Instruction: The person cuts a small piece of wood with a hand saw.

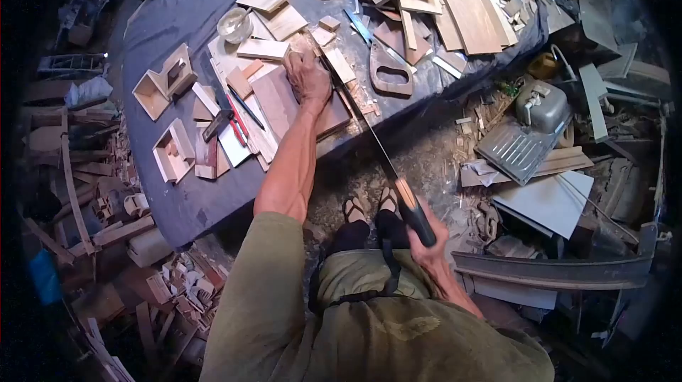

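My right hand [431, 243] is wrapped around the dark handle of a handsaw [374, 139], near my right hip. The long, narrow blade slants away from me, up to the wood at the table edge. Beside the far part of the blade, my left hand [310, 78] bears down with bent fingers on a piece of wood [301, 42], mostly hidden beneath it. Under that wrist lies a reddish-brown board [275, 100]. A pale wood strip [339, 64] sits just right of the blade.
On the cloth-covered table [234, 211] are a second handsaw [389, 73], a jar [234, 25], red-handled pliers [238, 126], small wooden boxes [172, 151] and stacked boards [462, 6]. A metal sink [522, 144] and wood scraps [188, 282] cover much of the floor.
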Tool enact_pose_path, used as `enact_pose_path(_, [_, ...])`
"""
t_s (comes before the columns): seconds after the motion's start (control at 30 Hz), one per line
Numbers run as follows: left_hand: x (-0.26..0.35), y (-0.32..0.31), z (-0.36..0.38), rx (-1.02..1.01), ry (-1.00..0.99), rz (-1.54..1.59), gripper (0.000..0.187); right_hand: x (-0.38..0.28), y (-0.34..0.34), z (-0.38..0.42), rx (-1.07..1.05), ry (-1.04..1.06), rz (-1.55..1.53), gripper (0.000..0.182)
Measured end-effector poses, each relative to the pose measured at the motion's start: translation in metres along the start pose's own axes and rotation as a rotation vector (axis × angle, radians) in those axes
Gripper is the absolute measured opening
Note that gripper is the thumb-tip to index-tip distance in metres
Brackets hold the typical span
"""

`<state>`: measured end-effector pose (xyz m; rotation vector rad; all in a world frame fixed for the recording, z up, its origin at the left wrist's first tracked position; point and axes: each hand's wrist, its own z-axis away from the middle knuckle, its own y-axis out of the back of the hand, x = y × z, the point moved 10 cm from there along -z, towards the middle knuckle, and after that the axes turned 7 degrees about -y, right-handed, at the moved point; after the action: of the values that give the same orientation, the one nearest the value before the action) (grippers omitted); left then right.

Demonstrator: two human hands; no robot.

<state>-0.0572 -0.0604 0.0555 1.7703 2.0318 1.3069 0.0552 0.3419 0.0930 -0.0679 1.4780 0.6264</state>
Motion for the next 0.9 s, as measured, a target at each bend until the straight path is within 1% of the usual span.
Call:
enact_pose_path(0.07, [0.004,0.002,0.0,-0.037,-0.034,-0.041,0.022,0.007,0.014,0.023,0.033,0.05,0.039,0.059])
enact_pose_path(0.1, [0.021,-0.009,0.001,0.003,-0.02,0.004,0.019,0.008,0.033,0.023,0.045,0.065,0.095,0.059])
enact_pose_path(0.17, [0.024,-0.004,-0.002,0.037,-0.041,0.006,0.013,0.01,0.033,0.025,0.045,0.061,0.103,0.059])
enact_pose_path(0.27, [0.026,0.005,-0.003,0.041,-0.105,0.004,0.015,0.001,0.022,0.011,0.052,0.055,0.046,0.059])
enact_pose_path(0.37, [0.017,0.005,-0.003,0.039,-0.091,-0.012,0.015,-0.017,-0.002,-0.017,0.06,0.067,-0.011,0.059])
enact_pose_path(0.47, [0.013,0.007,-0.003,0.033,-0.071,-0.009,0.015,-0.035,-0.023,-0.04,0.024,0.07,-0.023,0.059])
enact_pose_path(0.53, [0.015,0.009,0.003,0.053,-0.084,-0.013,0.015,-0.016,-0.018,-0.028,0.015,0.048,-0.02,0.059])
enact_pose_path(0.6, [0.016,0.011,-0.009,0.071,-0.088,-0.022,0.014,0.003,-0.003,-0.005,0.036,0.057,0.026,0.058])
enact_pose_path(0.63, [0.015,0.01,-0.007,0.048,-0.077,-0.027,0.014,-0.002,0.006,0.009,0.034,0.066,-0.001,0.057])
enact_pose_path(0.7, [0.015,0.01,-0.001,0.023,-0.063,-0.032,0.014,-0.002,0.018,0.031,-0.002,0.049,0.051,0.058])
enact_pose_path(0.8, [0.02,0.01,-0.002,0.017,-0.084,-0.035,0.014,-0.021,0.01,0.015,0.056,0.091,0.048,0.059])
enact_pose_path(0.9, [0.017,0.011,-0.003,0.027,-0.084,-0.039,0.015,-0.03,-0.021,-0.037,0.037,0.049,0.009,0.059])
